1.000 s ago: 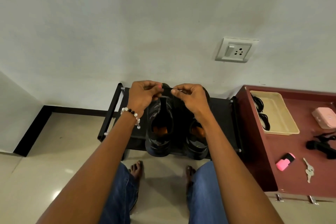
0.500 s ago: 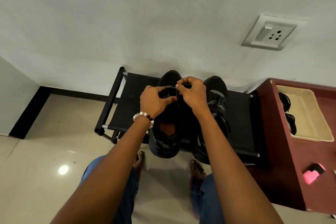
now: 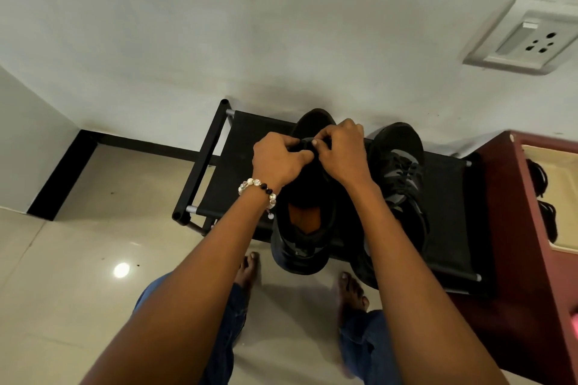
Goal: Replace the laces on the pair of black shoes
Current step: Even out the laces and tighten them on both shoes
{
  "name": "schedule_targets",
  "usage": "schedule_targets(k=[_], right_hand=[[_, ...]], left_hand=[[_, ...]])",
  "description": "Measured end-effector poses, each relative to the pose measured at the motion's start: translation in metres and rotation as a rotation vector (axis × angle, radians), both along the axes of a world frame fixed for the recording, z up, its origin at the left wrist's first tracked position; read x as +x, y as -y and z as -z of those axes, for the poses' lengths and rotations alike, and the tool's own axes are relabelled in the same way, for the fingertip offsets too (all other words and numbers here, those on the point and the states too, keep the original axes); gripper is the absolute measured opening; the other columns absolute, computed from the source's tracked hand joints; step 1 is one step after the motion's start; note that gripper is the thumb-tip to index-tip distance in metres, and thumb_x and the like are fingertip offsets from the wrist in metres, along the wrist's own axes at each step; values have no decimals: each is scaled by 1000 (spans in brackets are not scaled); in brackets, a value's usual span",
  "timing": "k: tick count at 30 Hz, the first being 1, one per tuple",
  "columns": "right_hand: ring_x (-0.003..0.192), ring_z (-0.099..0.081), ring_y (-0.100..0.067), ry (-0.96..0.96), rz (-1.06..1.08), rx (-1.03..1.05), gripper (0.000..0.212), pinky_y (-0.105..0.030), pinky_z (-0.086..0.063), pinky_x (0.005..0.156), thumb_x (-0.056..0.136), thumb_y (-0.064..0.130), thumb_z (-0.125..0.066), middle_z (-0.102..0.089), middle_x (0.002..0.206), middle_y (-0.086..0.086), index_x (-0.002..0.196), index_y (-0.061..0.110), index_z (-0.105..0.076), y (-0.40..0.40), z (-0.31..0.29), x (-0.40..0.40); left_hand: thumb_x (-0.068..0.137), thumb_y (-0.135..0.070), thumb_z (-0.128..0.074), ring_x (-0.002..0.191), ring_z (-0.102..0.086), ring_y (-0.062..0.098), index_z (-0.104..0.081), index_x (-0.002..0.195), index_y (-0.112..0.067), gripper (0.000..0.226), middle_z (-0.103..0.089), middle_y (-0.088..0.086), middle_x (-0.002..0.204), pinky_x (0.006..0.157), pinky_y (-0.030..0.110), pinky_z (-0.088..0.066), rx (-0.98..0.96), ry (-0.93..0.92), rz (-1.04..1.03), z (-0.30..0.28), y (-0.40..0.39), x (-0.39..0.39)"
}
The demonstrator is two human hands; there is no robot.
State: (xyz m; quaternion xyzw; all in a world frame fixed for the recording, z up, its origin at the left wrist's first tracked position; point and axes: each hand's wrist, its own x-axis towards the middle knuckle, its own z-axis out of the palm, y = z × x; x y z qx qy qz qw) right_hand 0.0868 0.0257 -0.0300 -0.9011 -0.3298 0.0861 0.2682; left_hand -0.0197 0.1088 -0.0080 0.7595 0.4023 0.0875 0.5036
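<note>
Looking down from the head camera, two black shoes sit side by side on a low black rack (image 3: 237,172) next to a white wall (image 3: 250,25). The rack stands on a shiny tan floor (image 3: 78,259).

The left shoe (image 3: 301,228) has an orange inside, and its heel hangs a little over the front edge of the rack. Both hands meet over the toe half of this shoe. The left hand (image 3: 276,159) has a bead bracelet (image 3: 258,189) on its wrist. Its fingers are curled and pinch something dark on top of the shoe. The right hand (image 3: 342,151) is just beside it, almost touching. Its fingers are curled too and pinch the same dark spot. It looks like a black lace (image 3: 306,142), but it is too dark to be sure.

The right shoe (image 3: 398,166) sits just beside the left one, partly under the right arm. It has black laces crossed over gray stripes.

Two bare feet and blue jeans show at the bottom.

To the right is a dark red table (image 3: 513,228) that touches the rack. A tan tray (image 3: 560,172) lies on it with some black things in it. A white wall socket (image 3: 528,37) is up on the wall.
</note>
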Motion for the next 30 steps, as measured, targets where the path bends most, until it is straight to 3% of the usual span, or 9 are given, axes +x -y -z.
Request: schedule_targets(k=[4, 9, 12, 16, 21, 24, 26, 28, 30], right_hand=[[116, -42, -31, -16, 27, -70, 17, -45, -47, 88, 93, 26, -60, -57, 112, -12, 96, 15, -73, -1, 0, 1], [115, -49, -30, -163, 116, 43, 9, -37, -36, 88, 90, 27, -64, -64, 107, -7, 82, 26, -69, -9, 7, -2], [120, -46, -28, -287, 231, 97, 8, -43, -39, 95, 89, 27, -67, -66, 108, -3, 84, 25, -72, -10, 5, -4], [122, -41, -27, -291, 251, 71, 8, -42, -35, 91, 89, 26, -67, -64, 111, -2, 86, 24, -74, -11, 2, -7], [124, -37, -28, -271, 262, 36, 10, -38, -24, 84, 90, 23, -63, -61, 117, -5, 87, 23, -73, -14, 0, -15], [125, -37, -28, -382, 323, 106, 14, -40, -23, 85, 90, 21, -62, -63, 115, -3, 79, 24, -71, -15, 2, -15], [125, -41, -28, -443, 359, 132, 19, -44, -25, 90, 88, 20, -64, -67, 110, -1, 71, 26, -69, -15, 2, -15], [122, -43, -27, -481, 394, 138, 22, -46, -32, 95, 87, 20, -65, -67, 107, -1, 66, 26, -68, -16, 3, -14], [118, -42, -27, -513, 435, 136, 19, -44, -34, 87, 86, 22, -66, -65, 108, -3, 67, 23, -70, -18, 4, -14]], left_hand=[[82, -18, -73, 77, -65, 8, -68, 116, -14, 35, -67, -4, 90, 73, 26, -59, -65, 21, -12, 0, -3, 1], [81, -15, -74, 80, -67, 11, -68, 117, -13, 36, -69, 3, 96, 64, 20, -57, -159, 24, -30, -2, -9, 0], [79, -13, -75, 83, -67, 12, -68, 116, -14, 38, -69, 5, 99, 62, 20, -55, -208, 19, 6, -1, -13, 0], [78, -12, -76, 82, -67, 12, -69, 116, -15, 38, -69, 5, 100, 57, 17, -50, -238, 22, 2, -1, -14, 0], [80, -12, -74, 66, -61, 7, -70, 116, -14, 36, -69, 3, 90, 43, 10, -41, -228, 23, -5, -2, -13, 0], [82, -20, -75, 74, -65, 10, -69, 115, -17, 34, -70, 3, 93, 53, 17, -51, -234, 6, 58, -4, -15, -2], [88, -26, -69, 87, -68, 17, -71, 111, -17, 26, -71, 4, 97, 71, 32, -59, -220, 3, 65, -4, -16, -2], [92, -21, -64, 97, -66, 18, -72, 111, -15, 22, -71, 5, 104, 89, 34, -55, -79, -4, 49, 0, -16, 0], [91, -16, -65, 99, -65, 17, -73, 109, -13, 20, -72, 5, 105, 92, 30, -53, 152, -35, 37, 6, -13, 6]])
